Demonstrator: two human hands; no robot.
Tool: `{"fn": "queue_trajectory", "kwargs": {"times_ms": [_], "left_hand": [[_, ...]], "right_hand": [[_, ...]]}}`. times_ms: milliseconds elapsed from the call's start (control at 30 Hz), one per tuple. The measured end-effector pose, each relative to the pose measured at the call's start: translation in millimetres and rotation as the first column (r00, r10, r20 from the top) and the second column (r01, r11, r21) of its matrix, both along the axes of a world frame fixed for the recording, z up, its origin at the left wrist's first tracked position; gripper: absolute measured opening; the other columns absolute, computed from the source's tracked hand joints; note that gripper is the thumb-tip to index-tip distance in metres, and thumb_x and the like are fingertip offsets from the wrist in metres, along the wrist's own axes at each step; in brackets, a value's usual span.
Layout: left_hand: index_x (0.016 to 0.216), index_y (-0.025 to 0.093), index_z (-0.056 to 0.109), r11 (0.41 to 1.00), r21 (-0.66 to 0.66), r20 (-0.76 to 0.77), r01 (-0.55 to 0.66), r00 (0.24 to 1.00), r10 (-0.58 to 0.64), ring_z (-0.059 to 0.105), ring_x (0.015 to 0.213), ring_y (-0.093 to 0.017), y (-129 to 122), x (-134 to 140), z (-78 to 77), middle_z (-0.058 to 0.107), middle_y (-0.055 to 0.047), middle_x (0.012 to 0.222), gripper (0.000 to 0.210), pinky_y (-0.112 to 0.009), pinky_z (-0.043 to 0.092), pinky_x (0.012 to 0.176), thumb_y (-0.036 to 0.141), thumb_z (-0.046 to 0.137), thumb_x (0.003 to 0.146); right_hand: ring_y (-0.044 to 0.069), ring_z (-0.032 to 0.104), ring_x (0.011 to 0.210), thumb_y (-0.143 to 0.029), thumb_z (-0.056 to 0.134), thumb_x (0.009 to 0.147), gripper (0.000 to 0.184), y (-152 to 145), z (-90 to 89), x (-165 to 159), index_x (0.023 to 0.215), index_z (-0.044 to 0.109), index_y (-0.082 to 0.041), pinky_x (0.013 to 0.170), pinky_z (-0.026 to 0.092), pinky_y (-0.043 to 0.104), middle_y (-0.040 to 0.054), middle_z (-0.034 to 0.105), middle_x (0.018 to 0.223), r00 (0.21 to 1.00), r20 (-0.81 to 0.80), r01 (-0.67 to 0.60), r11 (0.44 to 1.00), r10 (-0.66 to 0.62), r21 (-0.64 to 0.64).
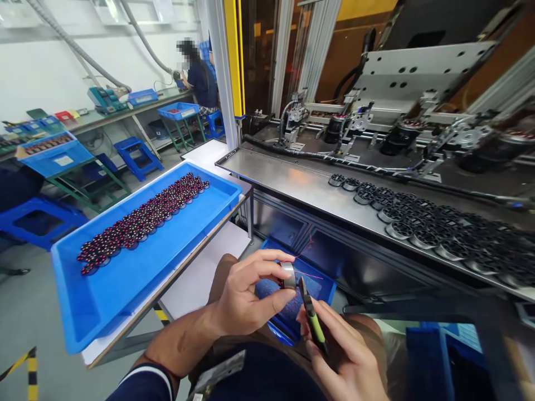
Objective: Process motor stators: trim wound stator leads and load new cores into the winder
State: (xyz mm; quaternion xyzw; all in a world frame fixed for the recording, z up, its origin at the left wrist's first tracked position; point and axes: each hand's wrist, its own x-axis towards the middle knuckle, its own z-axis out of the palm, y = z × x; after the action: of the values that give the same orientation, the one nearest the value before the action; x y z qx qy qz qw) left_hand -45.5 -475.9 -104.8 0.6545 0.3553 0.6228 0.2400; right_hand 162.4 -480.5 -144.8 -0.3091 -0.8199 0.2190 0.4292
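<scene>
Between the thumb and fingers of my left hand (pixel 253 289) is a small motor stator (pixel 287 275) with a grey metal ring. Thin pink wire ends (pixel 309 274) stick out from its right side. My right hand (pixel 343 351) is wrapped around cutting pliers (pixel 312 318) with green and black handles. Their dark tips point up and sit close to the stator's right side; whether they touch the wire I cannot tell. Below both hands lies a blue bin (pixel 328 289), partly hidden, with wire scraps in it.
To the left, a blue tray (pixel 167 253) holds rows of wound stators (pixel 137 223). On the right, many dark stator rings (pixel 401 214) stand on a metal ledge (pixel 276 167) before a winding machine (pixel 401 128). Further back, a person (pixel 203 81) sits at a bench.
</scene>
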Motion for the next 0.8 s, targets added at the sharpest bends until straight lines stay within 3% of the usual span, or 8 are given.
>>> {"fn": "queue_trajectory", "kwargs": {"times_ms": [200,567,700,800], "left_hand": [[0.108,0.019,0.063,0.999,0.019,-0.032,0.044,0.999,-0.043,0.067,0.113,-0.023,0,-2,-1.6,0.070,-0.012,0.115,0.025,-0.038,0.056,0.096,0.017,0.072,0.085],[0.112,0.019,0.062,0.996,0.062,-0.063,0.071,0.996,-0.068,0.067,0.109,-0.022,1,-1,-4.2,0.070,-0.012,0.117,0.030,-0.034,0.057,0.091,0.018,0.072,0.085],[0.130,0.019,0.056,0.994,0.084,-0.036,0.070,0.997,-0.067,0.066,0.112,-0.022,2,-3,-8.4,0.070,-0.013,0.119,0.052,-0.036,0.057,0.095,0.018,0.075,0.082],[0.126,0.018,0.060,0.993,0.110,-0.091,0.031,0.996,-0.021,0.068,0.109,-0.022,3,-4,-7.3,0.071,-0.013,0.117,0.048,-0.035,0.058,0.094,0.020,0.076,0.081]], "right_hand": [[0.028,0.065,0.118,-0.015,0.058,0.087,0.056,1,8.8,-2,0.142,0.055,-0.019,0.102,0.053,0.036,0.0116,0.067,0.129,0.999,-0.009,-0.048,0.997,0.048,-0.061],[0.026,0.071,0.106,-0.015,0.059,0.086,0.054,2,-0.1,5,0.140,0.059,-0.024,0.093,0.060,0.032,0.0077,0.072,0.120,0.999,0.033,0.021,1.000,-0.021,-0.005],[0.028,0.071,0.107,-0.020,0.061,0.086,0.049,2,-2.3,9,0.135,0.064,-0.023,0.093,0.060,0.034,0.0079,0.072,0.119,0.998,0.037,0.049,0.994,-0.045,-0.097],[0.030,0.068,0.113,-0.024,0.062,0.086,0.048,1,-1.5,6,0.134,0.065,-0.020,0.099,0.057,0.038,0.0097,0.070,0.123,0.998,0.045,0.055,0.987,-0.049,-0.152]]}}
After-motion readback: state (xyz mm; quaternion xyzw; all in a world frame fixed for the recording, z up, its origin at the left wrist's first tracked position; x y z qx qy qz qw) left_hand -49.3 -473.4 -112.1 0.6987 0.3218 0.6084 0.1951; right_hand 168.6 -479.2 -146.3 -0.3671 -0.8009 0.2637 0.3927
